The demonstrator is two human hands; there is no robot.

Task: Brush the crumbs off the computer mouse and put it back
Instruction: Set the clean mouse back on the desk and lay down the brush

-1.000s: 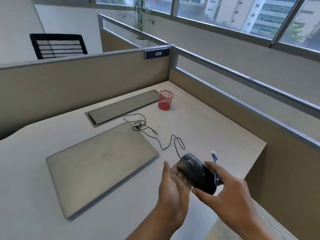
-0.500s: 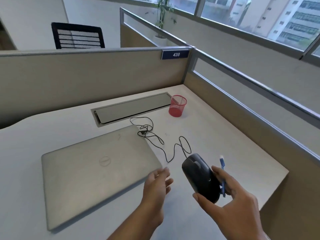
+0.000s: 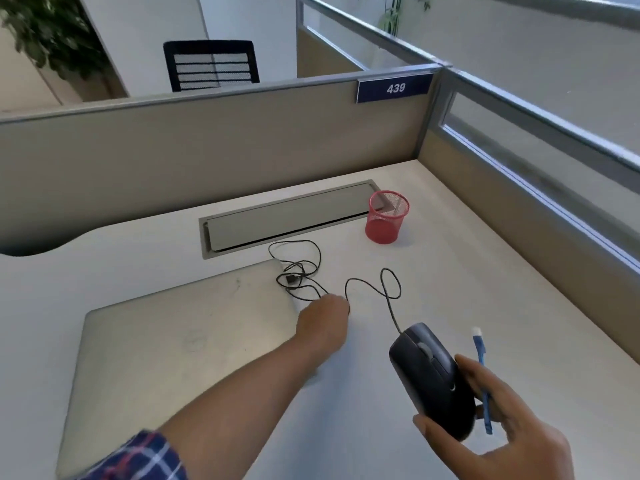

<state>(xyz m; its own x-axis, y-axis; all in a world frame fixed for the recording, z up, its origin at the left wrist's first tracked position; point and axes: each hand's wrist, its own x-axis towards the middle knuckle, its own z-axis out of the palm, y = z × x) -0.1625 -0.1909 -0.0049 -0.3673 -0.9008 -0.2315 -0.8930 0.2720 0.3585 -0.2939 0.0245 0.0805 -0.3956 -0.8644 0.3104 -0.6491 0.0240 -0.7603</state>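
My right hand (image 3: 498, 424) holds a black wired computer mouse (image 3: 429, 379) above the white desk (image 3: 485, 289) at the lower right, with a small blue brush (image 3: 482, 372) pinned between its fingers behind the mouse. The mouse's black cable (image 3: 377, 289) runs in loops across the desk to a plug beside the laptop corner. My left hand (image 3: 323, 322) reaches forward, its fingers closed over the cable at the laptop's right edge.
A closed silver laptop (image 3: 173, 348) lies on the left of the desk. A red mesh cup (image 3: 386, 218) stands by the grey cable hatch (image 3: 287, 218). Beige partition walls (image 3: 207, 157) border the desk at the back and right.
My left hand has let go of the mouse and reached forward to the cable. The right hand keeps the mouse and brush. The view has tilted and shifted.
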